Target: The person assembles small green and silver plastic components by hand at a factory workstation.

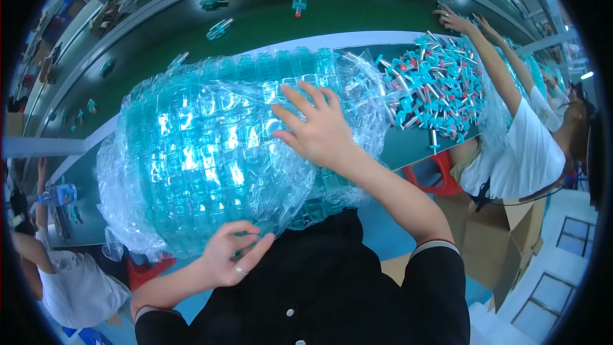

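A big bundle of clear teal plastic pieces (204, 134), lined up in rows and wrapped in clear plastic film (118, 198), lies on the bench in front of me. My right hand (316, 124) rests on top of the bundle, its fingers spread over the film. Close to the bundle's near edge is my left hand (233, 255), with bent fingers and the thumb held apart from them. I see nothing between those fingers; whether the fingertips touch the film is unclear. Crumpled film (364, 102) bunches at the bundle's right end.
A heap of small teal, silver and red parts (434, 86) lies right of the bundle. Beyond runs a green belt (262, 22) carrying scattered teal parts (220, 29). A co-worker's arm (495, 67) reaches over it. Red stools (437, 176) and a cardboard box (491, 236) stand below.
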